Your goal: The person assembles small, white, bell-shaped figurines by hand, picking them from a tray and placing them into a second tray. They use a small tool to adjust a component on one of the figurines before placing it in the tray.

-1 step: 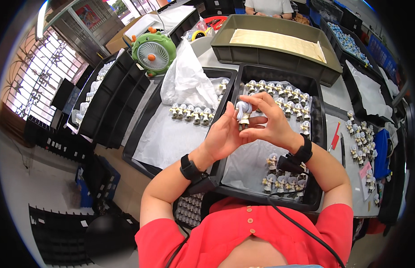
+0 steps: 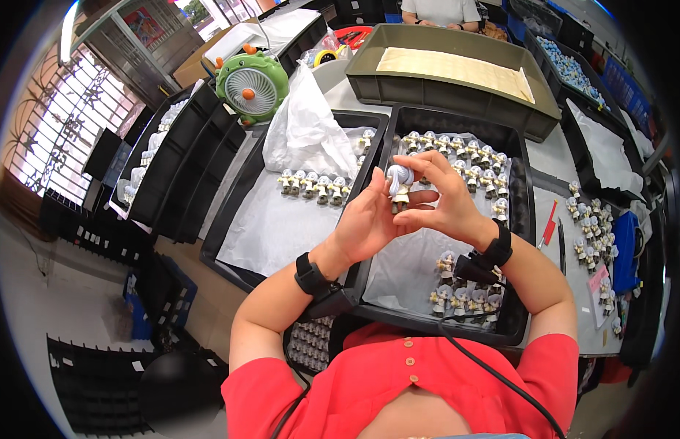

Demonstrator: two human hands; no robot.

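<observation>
A small figurine with pale lilac-grey hair, a white and yellow outfit and dark legs is held upright between my two hands. The fingers of my left hand close on its left side. My right hand grips it from the right, thumb near its base and fingers curled near its head. Both hands are above the right black tray, where similar figurines stand along the far and right sides and more lie at the near right corner. A row of figurines lies in the left black tray.
A green animal-shaped fan stands at the far left, beside crumpled white sheeting. Beyond the trays is a large olive bin, with a person behind it. On the right lie loose figurines, a red-handled tool and a blue box.
</observation>
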